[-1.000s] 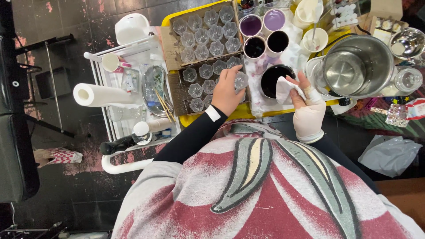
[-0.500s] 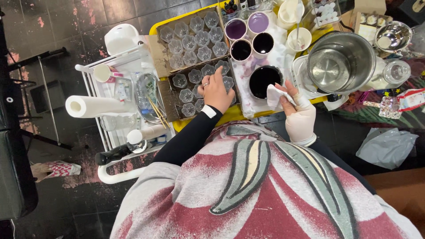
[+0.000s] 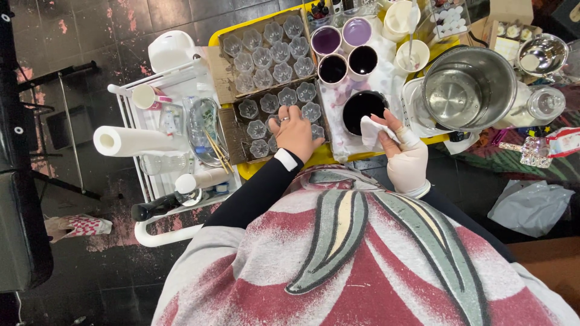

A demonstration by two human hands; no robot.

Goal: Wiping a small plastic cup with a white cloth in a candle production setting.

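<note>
A white tissue [image 3: 370,130] is pinched in the fingers of the gloved right hand [image 3: 406,158] at the rim of a dark-filled bowl [image 3: 362,107]. The left hand [image 3: 294,133] is laid with spread, empty fingers on the near cardboard tray [image 3: 232,130] of clear moulded cups [image 3: 289,96], at the yellow counter [image 3: 320,156] edge. Little free room is left between tray, bowl and steel pot [image 3: 468,87].

Craft workshop: dye cups [image 3: 333,68], moulds [image 3: 264,59].
</note>
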